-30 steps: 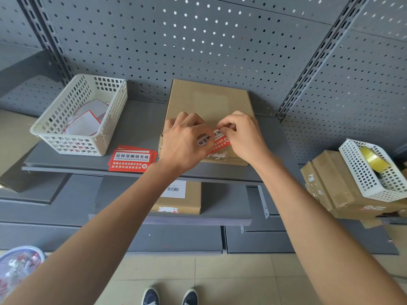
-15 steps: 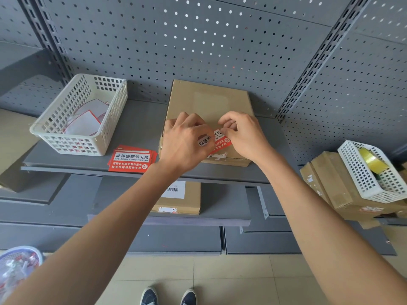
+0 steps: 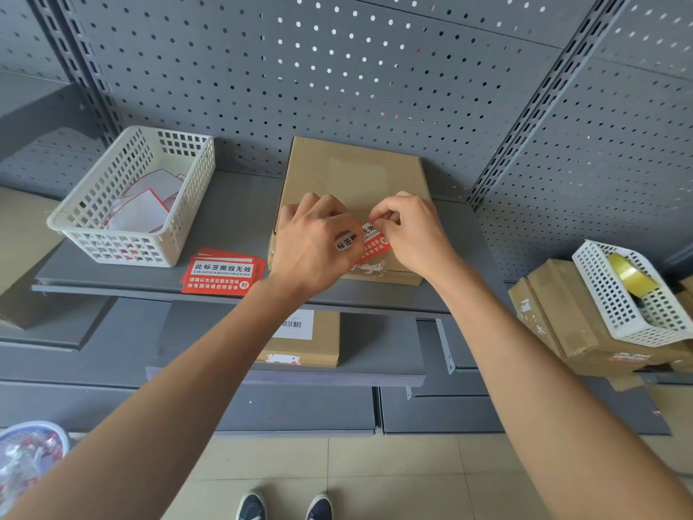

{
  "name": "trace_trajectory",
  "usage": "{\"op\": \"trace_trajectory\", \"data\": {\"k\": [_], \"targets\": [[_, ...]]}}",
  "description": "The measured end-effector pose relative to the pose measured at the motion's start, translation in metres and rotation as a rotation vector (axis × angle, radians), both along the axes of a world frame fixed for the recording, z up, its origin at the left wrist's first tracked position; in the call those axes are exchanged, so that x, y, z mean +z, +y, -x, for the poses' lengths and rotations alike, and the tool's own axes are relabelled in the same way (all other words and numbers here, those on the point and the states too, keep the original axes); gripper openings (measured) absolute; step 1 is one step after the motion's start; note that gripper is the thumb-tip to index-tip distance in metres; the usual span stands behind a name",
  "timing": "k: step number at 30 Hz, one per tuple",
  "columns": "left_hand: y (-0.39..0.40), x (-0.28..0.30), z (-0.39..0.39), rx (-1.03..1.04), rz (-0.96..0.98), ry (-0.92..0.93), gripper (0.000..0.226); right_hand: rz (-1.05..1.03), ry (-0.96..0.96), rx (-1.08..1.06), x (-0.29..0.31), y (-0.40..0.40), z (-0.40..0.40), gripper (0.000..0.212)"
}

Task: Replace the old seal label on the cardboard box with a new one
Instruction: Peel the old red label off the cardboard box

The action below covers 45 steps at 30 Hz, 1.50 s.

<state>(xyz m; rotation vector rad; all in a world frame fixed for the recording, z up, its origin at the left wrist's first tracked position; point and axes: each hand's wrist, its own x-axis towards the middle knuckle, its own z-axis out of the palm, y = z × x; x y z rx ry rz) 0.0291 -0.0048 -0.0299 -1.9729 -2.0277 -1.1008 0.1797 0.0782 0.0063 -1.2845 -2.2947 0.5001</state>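
Observation:
A flat cardboard box [image 3: 354, 174] lies on the grey shelf [image 3: 240, 215] against the pegboard. A red and white seal label [image 3: 369, 243] sits over the box's near edge, partly hidden by my fingers. My left hand [image 3: 311, 245] rests on the box and presses the label's left end. My right hand [image 3: 412, 230] pinches the label's upper right corner between thumb and forefinger. Torn remains of an older label [image 3: 369, 267] show on the box's front face. A small stack of spare red labels [image 3: 221, 272] lies on the shelf, left of the box.
A white plastic basket [image 3: 131, 197] with label backings stands at the shelf's left. Another box with a barcode sticker [image 3: 303, 339] lies on the lower shelf. At right, a white basket [image 3: 630, 294] holding a tape roll [image 3: 630, 273] sits on stacked boxes [image 3: 555, 317].
Both hands have stayed at the label on the box's near edge. The right fingers have shifted slightly along the label's upper right corner.

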Motion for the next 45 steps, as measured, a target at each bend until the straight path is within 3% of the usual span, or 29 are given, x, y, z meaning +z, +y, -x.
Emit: {"op": "trace_trajectory", "data": {"k": [7,16,19,24,28,36,45], "targets": [[0.001,0.000,0.001,-0.001,0.022,-0.002,0.014,0.031,-0.053,0.035,0.013,0.003,-0.004,0.008],[0.000,0.001,0.001,-0.001,0.032,-0.009,0.017,-0.323,-0.884,0.335,0.057,0.002,0.023,0.014],[0.000,0.001,0.001,-0.005,0.041,-0.014,0.017,-0.401,-1.023,0.377,0.066,-0.010,0.029,0.026],[-0.001,0.001,0.000,-0.003,0.040,-0.008,0.025,-0.452,-1.189,0.403,0.076,-0.027,0.041,0.026],[0.000,0.000,0.001,-0.001,0.025,-0.008,0.030,-0.424,-1.221,0.427,0.080,-0.030,0.047,0.026],[0.001,-0.003,0.002,-0.008,-0.002,-0.026,0.017,-0.515,-1.230,0.462,0.072,-0.015,0.047,0.022],[0.001,-0.002,0.003,-0.025,-0.012,-0.036,0.016,-0.426,-1.078,0.451,0.067,0.000,0.040,0.009]]}}
